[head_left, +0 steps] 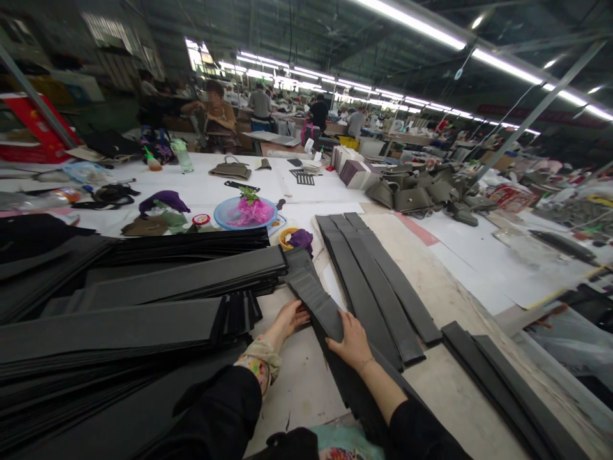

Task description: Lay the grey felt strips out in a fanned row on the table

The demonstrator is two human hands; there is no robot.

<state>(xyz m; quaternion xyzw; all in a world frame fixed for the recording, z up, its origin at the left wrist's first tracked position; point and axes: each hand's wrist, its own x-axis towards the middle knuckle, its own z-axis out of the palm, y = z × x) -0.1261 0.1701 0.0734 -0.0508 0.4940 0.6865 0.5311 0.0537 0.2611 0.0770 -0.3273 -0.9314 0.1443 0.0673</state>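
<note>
Between my hands lies a dark grey, leather-like strip [320, 306], long and flat, on top of other strips running toward me. My left hand [288, 319] grips its left edge, with some fingertips hidden beneath it. On the other edge, my right hand [353, 342] has its fingers at the far side and its thumb pressed on the surface. Just to the right, a group of similar strips [371, 281] lies side by side on the table. Large stacks of strips [110, 326] fill the left side, close to my left forearm.
A blue bowl [221, 214] holding a pink bag stands beyond the stacks, near a small yellow bowl [284, 239] with purple cloth. More strips [507, 383] lie at the right. Olive-coloured pieces [412, 191] are heaped farther back. Several people work in the background.
</note>
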